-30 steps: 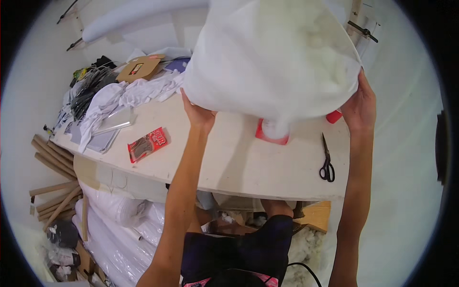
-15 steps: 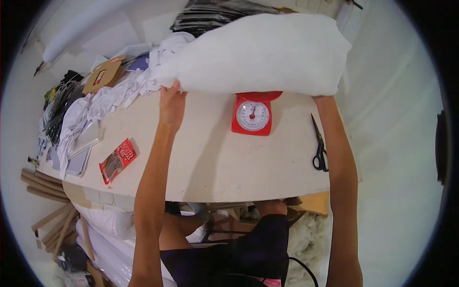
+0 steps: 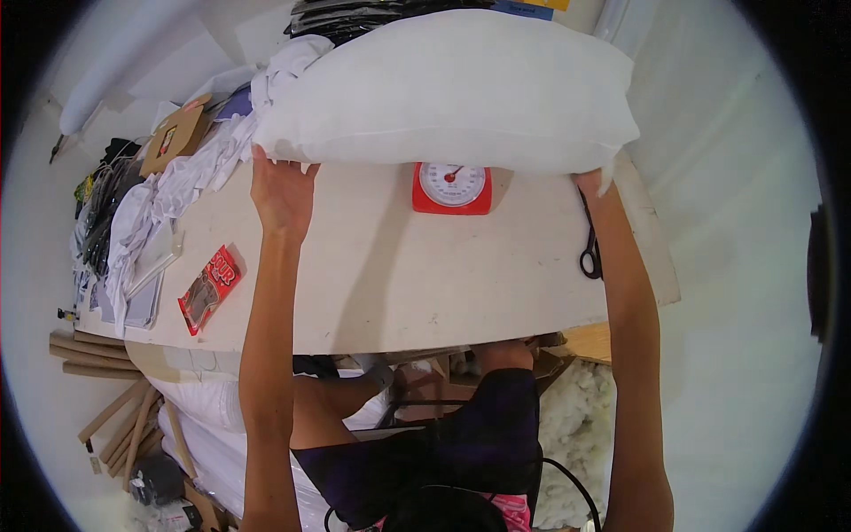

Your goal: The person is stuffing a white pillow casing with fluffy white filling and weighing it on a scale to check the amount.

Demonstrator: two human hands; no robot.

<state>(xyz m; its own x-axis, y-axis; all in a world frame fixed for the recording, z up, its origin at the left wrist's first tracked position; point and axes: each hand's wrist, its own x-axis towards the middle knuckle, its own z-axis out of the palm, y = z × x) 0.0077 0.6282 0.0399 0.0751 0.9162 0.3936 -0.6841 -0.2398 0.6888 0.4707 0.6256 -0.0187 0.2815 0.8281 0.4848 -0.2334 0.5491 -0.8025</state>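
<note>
Pale surface [image 3: 496,275] runs across the mid of the view, long shadow down its L-centre. White pillow [image 3: 461,97], plump & pale, lies crosswise over the far part, its near edge overlapping the top of the scale; can't tell if its weight sits there, contact's hidden. White stuffing [image 3: 576,434] is heaped below the near edge, lower R. Crumpled white cloth [image 3: 142,217] trails along the L side, reaching the pillow's L end. Black plastic [image 3: 372,16] is stacked behind the pillow, top of view. Brown cardboard box [image 3: 174,135] sits beside the cloth, far L. Red scale [image 3: 452,202] stands approx. midway btwn the 2 hands, round white dial facing the wearer, needle up & a bit R. L hand [image 3: 282,195] is loosely open, digits spread, tips at the pillow's near edge by its L end. R hand [image 3: 596,186] is at the R end, fingers mostly hidden under the pillow; can't tell how far open or if it grips. Red pkt [image 3: 209,288] lies flat nr the L forearm. Black scissors [image 3: 590,259] lie just beside the R forearm, partly covered.
</note>
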